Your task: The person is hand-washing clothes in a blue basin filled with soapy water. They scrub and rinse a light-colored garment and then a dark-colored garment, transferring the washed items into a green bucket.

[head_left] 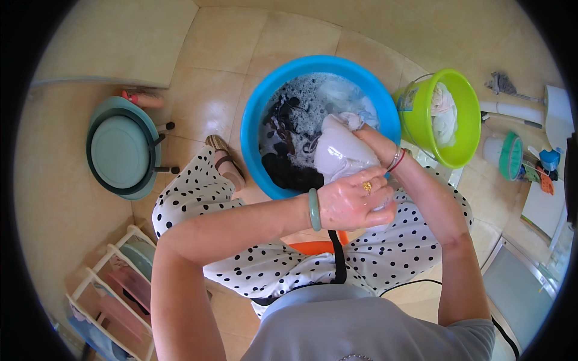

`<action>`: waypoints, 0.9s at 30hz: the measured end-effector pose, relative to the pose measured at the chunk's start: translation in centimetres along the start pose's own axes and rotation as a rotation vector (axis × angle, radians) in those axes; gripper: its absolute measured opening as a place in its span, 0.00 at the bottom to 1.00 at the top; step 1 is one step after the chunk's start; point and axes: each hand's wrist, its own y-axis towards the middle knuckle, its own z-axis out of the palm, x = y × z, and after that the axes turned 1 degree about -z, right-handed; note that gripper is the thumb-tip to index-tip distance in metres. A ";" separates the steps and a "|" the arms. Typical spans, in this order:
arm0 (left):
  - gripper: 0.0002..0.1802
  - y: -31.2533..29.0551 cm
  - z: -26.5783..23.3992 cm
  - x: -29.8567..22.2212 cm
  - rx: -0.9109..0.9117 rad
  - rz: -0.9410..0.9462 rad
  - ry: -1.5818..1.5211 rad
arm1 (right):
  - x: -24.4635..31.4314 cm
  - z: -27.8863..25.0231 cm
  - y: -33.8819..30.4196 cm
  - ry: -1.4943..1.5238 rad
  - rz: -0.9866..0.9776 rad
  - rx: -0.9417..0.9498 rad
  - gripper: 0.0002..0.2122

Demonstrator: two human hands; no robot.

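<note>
A wet white garment (342, 150), smooth and glossy, is held over the near right side of a round blue basin (251, 159). My left hand (356, 200), with a green bangle and a gold ring, has its fingers curled on the garment's near end. My right hand (372, 137) reaches over the basin's right rim and grips the far part; its fingers are mostly hidden by the cloth. Foamy water (310, 90) fills the basin, with dark clothes (290, 171) soaking at its left and pale cloth (346, 93) at the far right.
A lime-green bucket (424, 129) holding pale clothes (444, 114) stands tilted beside the basin. Nested grey-green basins (120, 151) lean by the left wall. A white rack (99, 280) stands lower left. A green-rimmed cup (510, 156) and brushes are at the right.
</note>
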 end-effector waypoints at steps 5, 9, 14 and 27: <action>0.12 -2.2 1.8 1.1 0.137 0.170 0.087 | -0.2 0.8 1.0 -0.508 -0.189 -0.006 0.15; 0.10 -3.3 3.5 2.2 0.234 0.238 0.204 | -0.7 1.0 1.4 -0.622 -0.133 -0.026 0.16; 0.10 -5.9 6.5 3.4 0.329 0.242 0.245 | -2.3 2.1 3.0 -0.877 -0.175 -0.133 0.15; 0.30 -4.8 3.0 10.0 -0.598 -1.023 -0.561 | -6.4 -5.9 5.6 0.479 0.156 -0.211 0.18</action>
